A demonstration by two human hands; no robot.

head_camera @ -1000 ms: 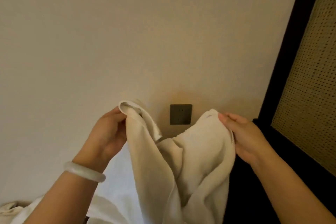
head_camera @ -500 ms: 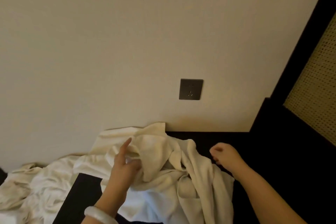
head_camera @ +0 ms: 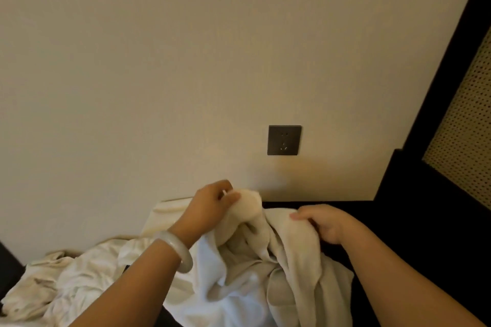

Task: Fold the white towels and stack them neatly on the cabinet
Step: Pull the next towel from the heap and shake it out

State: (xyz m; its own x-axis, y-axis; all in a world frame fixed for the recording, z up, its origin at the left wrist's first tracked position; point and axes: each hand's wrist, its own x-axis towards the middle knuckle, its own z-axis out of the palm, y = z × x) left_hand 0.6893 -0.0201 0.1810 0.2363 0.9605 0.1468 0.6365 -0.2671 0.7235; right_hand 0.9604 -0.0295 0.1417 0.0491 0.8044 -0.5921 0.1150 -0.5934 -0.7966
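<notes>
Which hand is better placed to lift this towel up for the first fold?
Left. The left hand pinches a raised end of the towel, above the heap. The right hand grips a lower edge, probably better for steadying.

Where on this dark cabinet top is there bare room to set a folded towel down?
Bare cabinet top lies right of the right hand, bordered by the wall behind and the black frame. The middle and left are crowded: the held towel and crumpled towels cover them.
</notes>
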